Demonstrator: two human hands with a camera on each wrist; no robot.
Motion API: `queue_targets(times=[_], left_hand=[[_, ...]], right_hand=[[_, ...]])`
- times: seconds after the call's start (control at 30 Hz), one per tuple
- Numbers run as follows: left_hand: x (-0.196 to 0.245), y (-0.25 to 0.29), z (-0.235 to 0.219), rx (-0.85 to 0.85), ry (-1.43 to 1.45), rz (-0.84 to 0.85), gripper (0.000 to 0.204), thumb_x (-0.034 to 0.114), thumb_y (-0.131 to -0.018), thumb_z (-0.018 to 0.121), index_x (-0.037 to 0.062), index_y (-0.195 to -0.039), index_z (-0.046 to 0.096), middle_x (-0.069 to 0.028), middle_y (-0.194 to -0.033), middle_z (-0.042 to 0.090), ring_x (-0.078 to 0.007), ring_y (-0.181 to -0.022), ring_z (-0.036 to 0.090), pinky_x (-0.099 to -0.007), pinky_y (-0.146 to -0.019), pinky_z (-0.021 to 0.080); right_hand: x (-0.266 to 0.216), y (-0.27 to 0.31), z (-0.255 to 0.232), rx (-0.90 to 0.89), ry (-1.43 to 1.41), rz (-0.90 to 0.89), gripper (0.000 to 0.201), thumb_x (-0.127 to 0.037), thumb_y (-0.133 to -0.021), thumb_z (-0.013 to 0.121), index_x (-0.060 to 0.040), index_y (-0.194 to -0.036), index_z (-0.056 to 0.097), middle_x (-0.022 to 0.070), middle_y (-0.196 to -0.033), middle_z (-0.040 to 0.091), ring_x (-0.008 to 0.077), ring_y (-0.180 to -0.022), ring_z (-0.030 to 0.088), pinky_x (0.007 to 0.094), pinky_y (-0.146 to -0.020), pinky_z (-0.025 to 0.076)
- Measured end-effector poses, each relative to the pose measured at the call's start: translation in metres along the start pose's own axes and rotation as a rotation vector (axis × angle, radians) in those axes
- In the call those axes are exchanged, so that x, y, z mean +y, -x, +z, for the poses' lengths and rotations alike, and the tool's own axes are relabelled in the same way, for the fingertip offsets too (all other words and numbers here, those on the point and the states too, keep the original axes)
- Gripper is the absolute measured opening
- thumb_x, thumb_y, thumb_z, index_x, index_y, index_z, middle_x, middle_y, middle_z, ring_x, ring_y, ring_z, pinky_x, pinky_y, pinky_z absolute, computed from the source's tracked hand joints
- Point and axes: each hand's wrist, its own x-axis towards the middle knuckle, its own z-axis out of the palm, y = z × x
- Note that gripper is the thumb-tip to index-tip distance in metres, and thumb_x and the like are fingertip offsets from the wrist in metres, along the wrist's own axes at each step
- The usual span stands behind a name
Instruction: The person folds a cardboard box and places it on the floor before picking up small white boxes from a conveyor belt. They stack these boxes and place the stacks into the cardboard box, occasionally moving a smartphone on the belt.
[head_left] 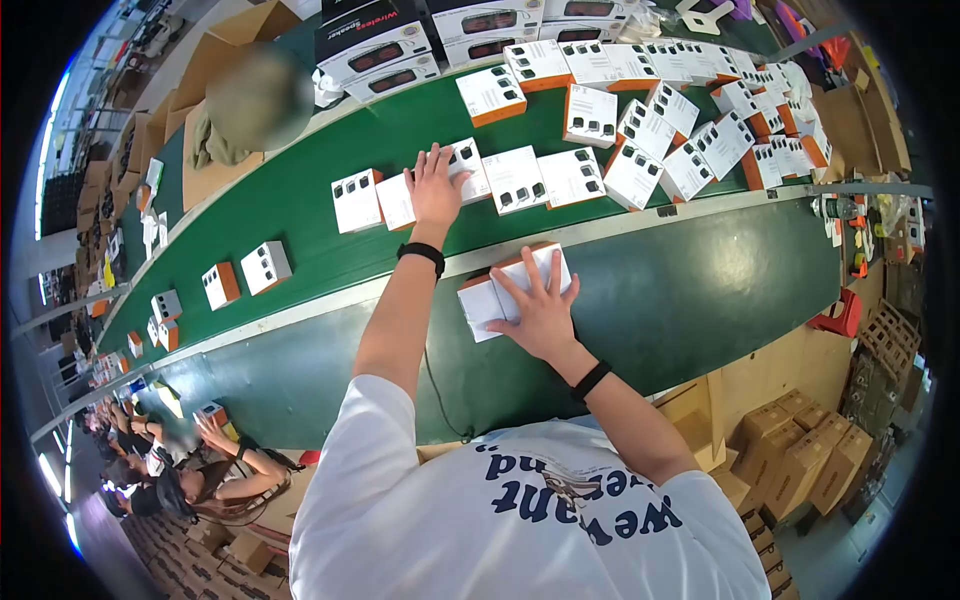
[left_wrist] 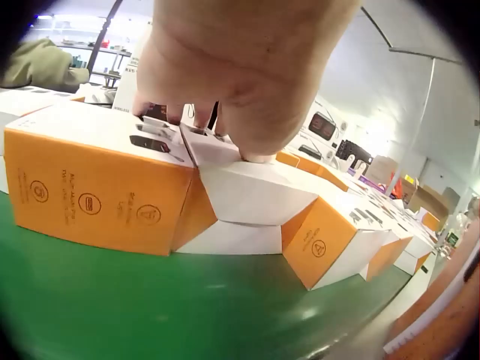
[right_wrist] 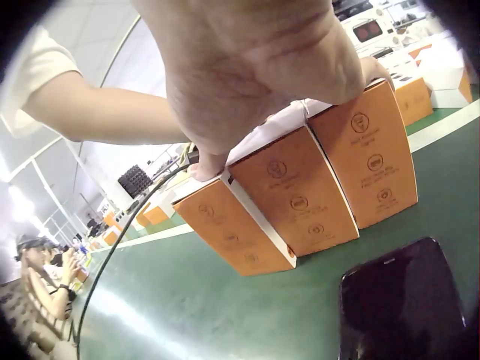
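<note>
White-and-orange cartons printed with small black devices stand in a row on the green belt. My left hand lies over the row with fingers extended, touching a white carton and the one beside it. In the left wrist view, its thumb rests on a carton top; its palm hides part of the row. On the near table, my right hand spreads straight fingers across the tops of three cartons standing side by side. Its thumb is at the left end carton's upper edge.
A dark phone lies before the three cartons, and a black cable runs beside them. More cartons crowd the belt to the right. Speaker boxes stand beyond the belt. A metal rail separates belt and table. Another person sits at left.
</note>
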Motion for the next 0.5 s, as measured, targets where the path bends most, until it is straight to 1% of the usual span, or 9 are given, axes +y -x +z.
queue_targets(times=[0.1, 0.2, 0.3, 0.33, 0.43, 0.5], left_hand=[[-0.001, -0.010, -0.012, -0.089, 0.063, -0.042, 0.066, 0.045, -0.088, 0.079, 0.0180, -0.145, 0.058, -0.0092, -0.159, 0.049, -0.0329, -0.151, 0.039, -0.0618, -0.123, 0.025], [-0.015, -0.023, -0.021, -0.234, 0.212, -0.095, 0.096, 0.050, -0.074, 0.089, 0.0186, -0.154, 0.047, -0.0148, -0.163, 0.042, -0.0358, -0.152, 0.036, -0.0594, -0.124, 0.026], [0.030, -0.014, -0.059, -0.226, -0.011, -0.085, 0.123, 0.052, -0.059, 0.097, 0.0214, -0.161, 0.036, -0.0199, -0.164, 0.035, -0.0408, -0.152, 0.034, -0.0627, -0.123, 0.025], [0.034, -0.018, -0.059, -0.341, -0.114, -0.039, 0.139, 0.049, -0.052, 0.100, 0.0251, -0.166, 0.024, -0.0219, -0.166, 0.028, -0.0463, -0.152, 0.030, -0.0673, -0.122, 0.023], [0.040, -0.031, -0.051, -0.455, -0.259, -0.055, 0.134, 0.044, -0.051, 0.101, 0.0259, -0.163, 0.029, -0.0182, -0.163, 0.031, -0.0479, -0.149, 0.032, -0.0710, -0.119, 0.024], [0.039, -0.031, -0.056, -0.410, -0.227, -0.034, 0.131, 0.038, -0.050, 0.101, 0.0251, -0.161, 0.032, -0.0172, -0.160, 0.034, -0.0480, -0.146, 0.035, -0.0681, -0.119, 0.028]], right_hand=[[-0.002, 0.001, -0.002, -0.005, -0.013, 0.004, 0.094, -0.064, -0.067, 0.086, -0.0427, -0.152, 0.051, 0.0095, -0.174, 0.018, 0.0511, -0.158, 0.005, 0.0846, -0.107, 0.016], [-0.005, 0.001, -0.001, -0.007, -0.026, 0.012, 0.094, -0.064, -0.067, 0.086, -0.0431, -0.152, 0.051, 0.0090, -0.174, 0.017, 0.0504, -0.158, 0.004, 0.0846, -0.108, 0.016], [-0.004, 0.003, 0.000, 0.016, -0.033, -0.002, 0.094, -0.064, -0.067, 0.086, -0.0435, -0.152, 0.051, 0.0087, -0.174, 0.016, 0.0499, -0.158, 0.004, 0.0845, -0.108, 0.015], [-0.004, 0.003, 0.000, 0.009, -0.032, 0.001, 0.094, -0.065, -0.067, 0.085, -0.0436, -0.152, 0.051, 0.0086, -0.174, 0.016, 0.0498, -0.158, 0.003, 0.0845, -0.108, 0.015], [-0.008, 0.003, -0.003, -0.017, -0.037, 0.011, 0.093, -0.066, -0.068, 0.084, -0.0437, -0.152, 0.051, 0.0082, -0.174, 0.016, 0.0495, -0.158, 0.003, 0.0844, -0.109, 0.015], [-0.009, 0.003, -0.010, -0.038, -0.046, 0.021, 0.092, -0.066, -0.070, 0.083, -0.0433, -0.152, 0.050, 0.0079, -0.174, 0.015, 0.0493, -0.158, 0.003, 0.0842, -0.109, 0.015]])
